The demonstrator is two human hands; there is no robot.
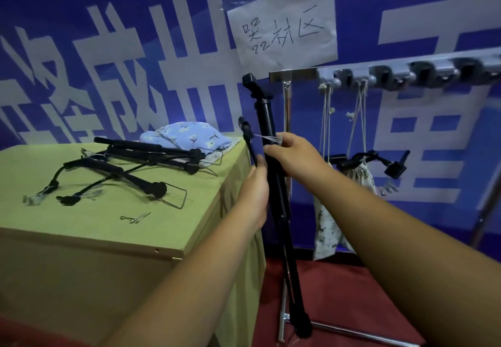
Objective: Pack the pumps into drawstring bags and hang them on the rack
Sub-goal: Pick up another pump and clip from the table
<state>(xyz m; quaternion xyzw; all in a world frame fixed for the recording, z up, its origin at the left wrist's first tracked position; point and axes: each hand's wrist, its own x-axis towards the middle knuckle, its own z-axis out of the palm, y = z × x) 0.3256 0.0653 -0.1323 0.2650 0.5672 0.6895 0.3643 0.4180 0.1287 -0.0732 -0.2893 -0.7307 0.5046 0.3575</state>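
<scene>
A long black pump [267, 119] stands nearly upright in front of me, its foot end near the floor. My left hand [253, 192] grips its thin black hose beside the barrel. My right hand [291, 154] holds the barrel and pinches a small clear packet of needles tied to it. Several more black pumps [130, 167] lie tangled on the yellow-green table [89, 232]. A blue floral drawstring bag [187, 136] lies at the table's far edge. A pale drawstring bag [329, 224] with a pump sticking out hangs from the rack [406, 74].
The rack's metal upright [287, 108] and base bar stand just right of the table on red floor. Loose pump needles [135, 218] lie near the table's front. A blue banner with white characters and a paper sign covers the wall behind.
</scene>
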